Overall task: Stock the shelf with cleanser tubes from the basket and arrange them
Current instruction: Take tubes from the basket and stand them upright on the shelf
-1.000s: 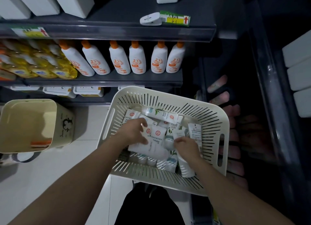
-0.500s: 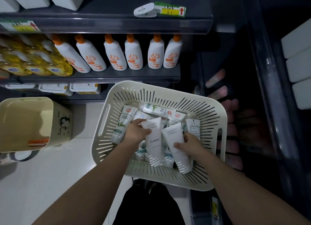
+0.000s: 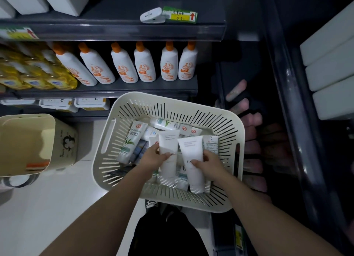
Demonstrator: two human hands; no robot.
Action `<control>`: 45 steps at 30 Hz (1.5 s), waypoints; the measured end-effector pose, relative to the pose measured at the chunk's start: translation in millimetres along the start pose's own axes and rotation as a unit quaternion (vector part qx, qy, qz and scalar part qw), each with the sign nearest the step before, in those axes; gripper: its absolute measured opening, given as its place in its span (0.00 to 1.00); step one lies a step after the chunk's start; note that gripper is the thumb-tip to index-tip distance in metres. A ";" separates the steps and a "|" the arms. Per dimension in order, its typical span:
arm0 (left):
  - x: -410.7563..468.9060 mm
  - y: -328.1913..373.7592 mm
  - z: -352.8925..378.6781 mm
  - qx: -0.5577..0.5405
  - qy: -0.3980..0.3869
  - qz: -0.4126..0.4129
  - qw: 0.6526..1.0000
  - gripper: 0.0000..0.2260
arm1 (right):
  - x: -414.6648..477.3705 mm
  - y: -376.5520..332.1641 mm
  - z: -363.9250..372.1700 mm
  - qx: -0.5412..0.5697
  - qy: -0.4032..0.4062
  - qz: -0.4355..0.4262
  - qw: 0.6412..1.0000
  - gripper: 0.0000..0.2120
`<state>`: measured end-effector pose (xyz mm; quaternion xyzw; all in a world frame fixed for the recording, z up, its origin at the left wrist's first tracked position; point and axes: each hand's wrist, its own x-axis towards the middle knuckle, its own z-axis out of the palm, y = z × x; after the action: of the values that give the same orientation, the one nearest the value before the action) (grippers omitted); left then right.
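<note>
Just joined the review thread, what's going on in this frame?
A person stands over a cream slotted plastic basket of cleanser tubes. The left-hand grip holds one plain white plastic tube, and the right-hand grip holds a second plain white tube. Both tubes are over the basket, above the leaf-printed white tubes lying in it. Neither is on a shelf yet. The dark grey shelf behind carries white bottles with orange caps.

Tubes (image 3: 134, 138) lie in the basket (image 3: 107, 140) before the shelf (image 3: 107, 90)

Orange-capped white bottles (image 3: 144, 64), yellow bottles (image 3: 57, 80); beige bin (image 3: 62, 127) on floor
</note>
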<state>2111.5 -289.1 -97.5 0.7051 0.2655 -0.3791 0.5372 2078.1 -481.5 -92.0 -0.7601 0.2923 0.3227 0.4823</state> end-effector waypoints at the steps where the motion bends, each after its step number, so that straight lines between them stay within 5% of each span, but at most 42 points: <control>1: -3.4 2.9 -0.8 -0.016 -0.005 0.010 1.000 0.15 | -2.0 -2.2 -1.3 0.010 0.015 -0.015 1.000 0.19; 19: -71.0 79.0 -8.3 -0.061 -0.004 0.155 0.986 0.12 | -75.3 -55.7 -26.6 0.250 0.193 -0.159 0.935 0.11; 33: -137.8 128.1 -17.0 0.019 -0.152 0.268 0.951 0.07 | -197.5 -75.1 -16.2 0.319 0.350 -0.187 0.860 0.11; 45: -226.2 115.2 54.3 0.101 -0.304 0.314 0.894 0.08 | -315.1 -13.2 -20.1 0.379 0.494 -0.173 0.763 0.13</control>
<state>2058.7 -366.3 144.7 0.6530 -0.1852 -0.4115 0.6083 1896.6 -453.3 165.2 -0.6076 0.4526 -0.3235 0.5669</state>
